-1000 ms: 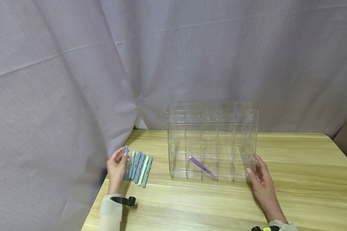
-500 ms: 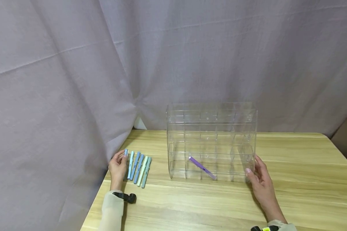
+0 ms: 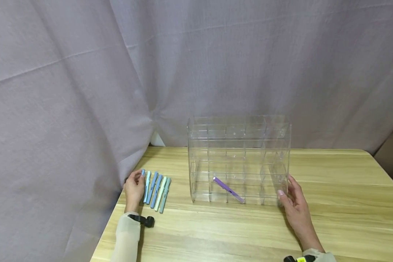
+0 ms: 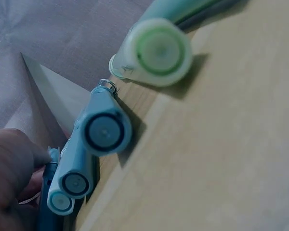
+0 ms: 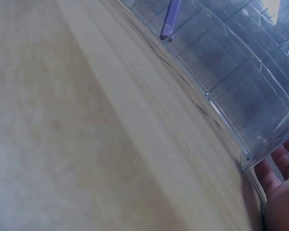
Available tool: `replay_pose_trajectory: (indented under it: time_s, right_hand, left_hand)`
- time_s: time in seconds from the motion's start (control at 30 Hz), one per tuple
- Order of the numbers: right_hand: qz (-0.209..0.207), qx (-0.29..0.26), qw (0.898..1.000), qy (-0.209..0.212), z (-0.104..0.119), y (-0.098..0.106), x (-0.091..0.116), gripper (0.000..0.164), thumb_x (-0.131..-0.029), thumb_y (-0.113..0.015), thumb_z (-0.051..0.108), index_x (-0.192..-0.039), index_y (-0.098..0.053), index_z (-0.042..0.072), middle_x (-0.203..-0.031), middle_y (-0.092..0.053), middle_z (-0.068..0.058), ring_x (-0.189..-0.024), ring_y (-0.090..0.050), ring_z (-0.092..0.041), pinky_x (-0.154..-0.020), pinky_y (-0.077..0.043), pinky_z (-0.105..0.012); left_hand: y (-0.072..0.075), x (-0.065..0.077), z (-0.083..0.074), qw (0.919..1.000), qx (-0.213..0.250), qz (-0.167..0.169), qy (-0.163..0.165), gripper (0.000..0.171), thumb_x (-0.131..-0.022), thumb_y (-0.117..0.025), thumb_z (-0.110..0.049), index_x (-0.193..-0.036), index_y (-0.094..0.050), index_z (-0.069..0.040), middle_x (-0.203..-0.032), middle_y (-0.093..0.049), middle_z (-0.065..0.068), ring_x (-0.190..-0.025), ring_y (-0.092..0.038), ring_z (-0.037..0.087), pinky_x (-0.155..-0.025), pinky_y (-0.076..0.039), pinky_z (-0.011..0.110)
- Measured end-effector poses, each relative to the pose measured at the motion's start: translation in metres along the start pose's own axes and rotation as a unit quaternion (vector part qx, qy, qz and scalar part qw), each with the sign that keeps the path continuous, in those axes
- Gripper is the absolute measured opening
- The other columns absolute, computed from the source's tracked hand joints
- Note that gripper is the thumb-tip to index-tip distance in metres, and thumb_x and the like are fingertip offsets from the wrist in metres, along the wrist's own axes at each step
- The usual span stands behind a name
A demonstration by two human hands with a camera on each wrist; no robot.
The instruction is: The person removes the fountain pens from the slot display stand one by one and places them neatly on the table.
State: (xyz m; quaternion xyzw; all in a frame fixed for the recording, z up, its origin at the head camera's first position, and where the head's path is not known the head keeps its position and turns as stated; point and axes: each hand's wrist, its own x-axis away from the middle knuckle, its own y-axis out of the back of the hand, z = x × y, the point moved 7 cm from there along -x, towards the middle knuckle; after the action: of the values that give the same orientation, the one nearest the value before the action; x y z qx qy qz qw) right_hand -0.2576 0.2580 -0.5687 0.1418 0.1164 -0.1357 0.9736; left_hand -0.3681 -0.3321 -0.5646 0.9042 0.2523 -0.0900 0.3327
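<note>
My left hand (image 3: pixel 134 187) pinches a blue pen (image 3: pixel 143 172) between thumb and fingers at the left end of a row of pens. In the left wrist view this pen (image 4: pixel 48 197) looks dark blue, and fingers hide part of it. Right beside it lies a light blue pen (image 3: pixel 147 187), then two blue pens (image 3: pixel 156 191), a pale green pen (image 3: pixel 161 194) and a grey-green pen (image 3: pixel 165 195). My right hand (image 3: pixel 296 209) grips the lower right side of a clear compartment organizer (image 3: pixel 239 139), thumb in front. A purple pen (image 3: pixel 228 190) leans diagonally in its bottom row.
The organizer stands upright on a wooden table (image 3: pixel 222 233), with thin dividers making several compartments. A grey curtain (image 3: pixel 68 109) hangs behind the table and along its left edge, close to my left hand.
My left hand has brought the blue pen slightly down and closer to the light blue pen. The right hand, organizer and purple pen look unchanged, apart from a small camera shift.
</note>
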Motion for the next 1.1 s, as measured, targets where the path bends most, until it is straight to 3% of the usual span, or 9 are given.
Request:
replay_pose_trajectory:
  time_s: [0.2,0.47,0.63,0.93,1.1]
  right_hand:
    - [0.009,0.006,1.0,0.009,0.002,0.0,0.0,0.067,-0.112,-0.056,0.014,-0.171,-0.027,0.025,-0.138,-0.05,0.025,-0.123,-0.054,0.014,-0.099,-0.043,0.002]
    - [0.01,0.006,1.0,0.01,0.001,0.0,0.0,0.067,-0.112,-0.056,0.014,-0.172,-0.026,0.025,-0.137,-0.05,0.026,-0.123,-0.054,0.015,-0.099,-0.042,0.002]
    - [0.005,0.002,1.0,0.009,0.001,0.0,0.0,0.067,-0.112,-0.056,0.013,-0.171,-0.027,0.025,-0.137,-0.051,0.027,-0.123,-0.054,0.015,-0.099,-0.043,0.002]
    - [0.004,0.008,1.0,0.01,0.002,-0.001,0.0,0.066,-0.112,-0.055,0.014,-0.171,-0.027,0.025,-0.137,-0.049,0.029,-0.124,-0.052,0.016,-0.099,-0.042,0.002]
    - [0.004,0.013,1.0,0.006,0.001,-0.001,0.001,0.067,-0.112,-0.056,0.015,-0.172,-0.027,0.026,-0.136,-0.048,0.031,-0.123,-0.051,0.018,-0.098,-0.042,0.002]
  left_hand:
    - [-0.004,-0.001,-0.002,0.9993,-0.025,0.017,-0.02,0.028,-0.101,-0.063,-0.002,-0.127,-0.073,0.001,-0.115,-0.078,0.023,-0.096,-0.073,0.037,-0.084,-0.053,0.042]
    - [-0.005,-0.002,-0.002,0.9991,-0.012,0.038,0.016,0.033,-0.105,-0.062,-0.008,-0.137,-0.068,-0.002,-0.13,-0.076,0.02,-0.106,-0.074,0.035,-0.091,-0.057,0.044]
    - [-0.006,-0.002,-0.003,0.9986,-0.009,0.048,0.02,0.035,-0.106,-0.062,-0.009,-0.14,-0.066,-0.005,-0.132,-0.075,0.02,-0.107,-0.074,0.035,-0.093,-0.058,0.049]
    - [-0.004,-0.003,-0.009,0.9993,-0.004,0.035,0.01,0.034,-0.104,-0.065,-0.006,-0.138,-0.067,-0.003,-0.13,-0.075,0.021,-0.104,-0.074,0.036,-0.089,-0.057,0.046]
    - [-0.004,0.009,-0.028,0.9996,0.019,0.017,-0.015,0.033,-0.102,-0.067,-0.006,-0.135,-0.069,-0.005,-0.13,-0.075,0.02,-0.103,-0.074,0.035,-0.085,-0.058,0.04]
